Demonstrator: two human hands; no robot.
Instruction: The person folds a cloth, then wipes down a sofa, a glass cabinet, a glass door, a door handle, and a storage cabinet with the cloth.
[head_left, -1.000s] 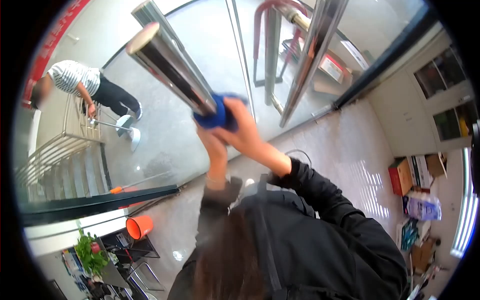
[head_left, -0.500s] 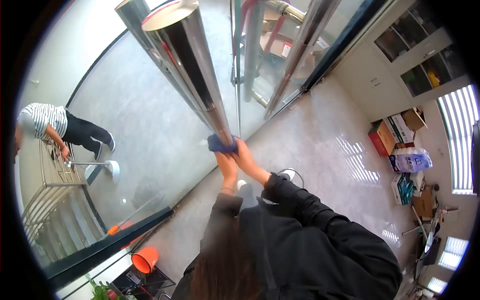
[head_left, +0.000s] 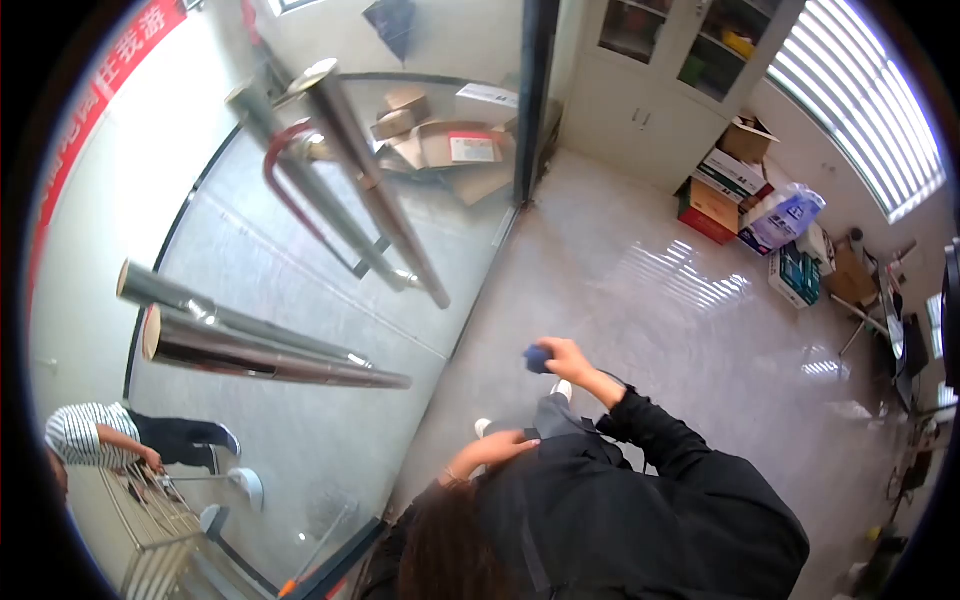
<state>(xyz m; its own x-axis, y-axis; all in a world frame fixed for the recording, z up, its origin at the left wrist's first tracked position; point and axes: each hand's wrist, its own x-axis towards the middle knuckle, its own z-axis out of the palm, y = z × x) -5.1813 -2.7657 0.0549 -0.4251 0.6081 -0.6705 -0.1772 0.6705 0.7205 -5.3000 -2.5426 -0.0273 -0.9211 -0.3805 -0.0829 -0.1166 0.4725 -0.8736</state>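
Observation:
In my right hand [head_left: 572, 360] is a bunched dark blue cloth [head_left: 537, 359], held above the floor in front of my feet. The fingers are closed around it. My left hand [head_left: 495, 450] lies against the front of my dark clothing, fingers stretched out and nothing in them. To the left stands a glass door with shiny metal tube handles. One handle [head_left: 280, 352] juts out low on the left and another [head_left: 375, 190] rises higher up. Both hands are apart from these handles.
Behind the glass a person in a striped shirt [head_left: 90, 435] holds a long-handled tool beside a metal rack [head_left: 150, 525]. Cardboard boxes [head_left: 450, 150] lie beyond the glass. Right of me are a white cabinet [head_left: 640, 110], more boxes [head_left: 712, 210] and a purple package [head_left: 785, 218].
Both hands have come off the metal handle. My right hand has moved right with the blue cloth, and my left hand has dropped to my body. The view has turned right.

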